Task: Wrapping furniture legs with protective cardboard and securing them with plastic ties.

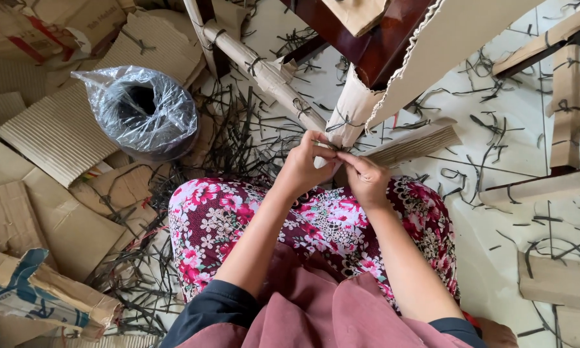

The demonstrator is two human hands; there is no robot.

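My left hand (303, 164) and my right hand (366, 177) meet over my flowered lap, both pinching a thin black strap (332, 147) at the lower end of a furniture leg wrapped in corrugated cardboard (353, 109). The leg belongs to dark wooden furniture (373, 38) above, partly covered by a large cardboard sheet (444, 38). A second wrapped leg (264, 71) slants to the left, bound with black ties. A loose strip of corrugated cardboard (415, 143) sticks out to the right of my hands.
A roll of black strap in clear plastic wrap (142, 109) stands at the left. Flat cardboard pieces (58, 135) pile along the left side. Cut strap scraps (238, 129) litter the tiled floor (496, 212). More wrapped furniture parts (567, 103) lie at the right.
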